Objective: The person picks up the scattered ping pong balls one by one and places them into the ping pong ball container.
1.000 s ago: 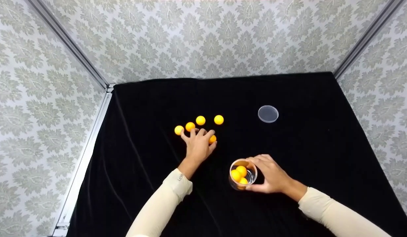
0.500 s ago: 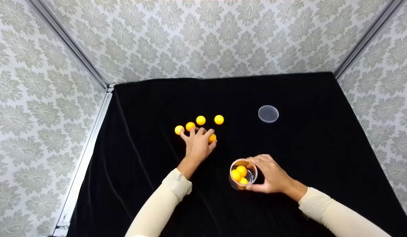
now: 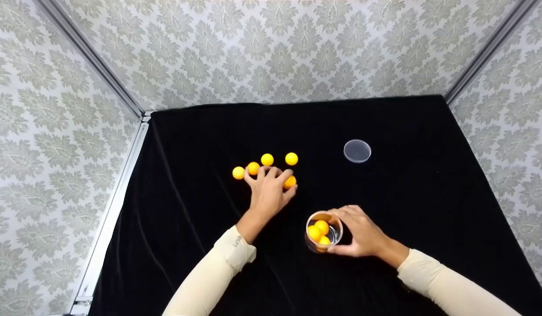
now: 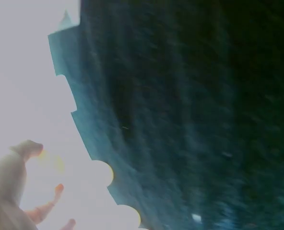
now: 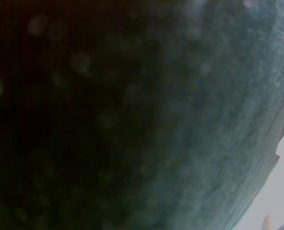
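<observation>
Left hand (image 3: pixel 267 192) lying fingers-forward on black cloth (image 3: pixel 411 206), thumb and forefinger pinching one orange ball (image 3: pixel 290 181) at its right edge. Four loose balls (image 3: pixel 267 159) in an arc just beyond the fingertips, nearest touching or almost touching. Right hand (image 3: pixel 363 232) wrapped around clear cup (image 3: pixel 323 232) holding three balls, near and to the right of left wrist. Round lid (image 3: pixel 357 151) well apart, far right. Wrist views too blurred to read.

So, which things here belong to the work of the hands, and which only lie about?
In the work:
- left hand, pinching one orange ball
- right hand, gripping the clear cup with balls inside
- four loose balls on the black cloth

Lying about:
- clear round lid, untouched
</observation>
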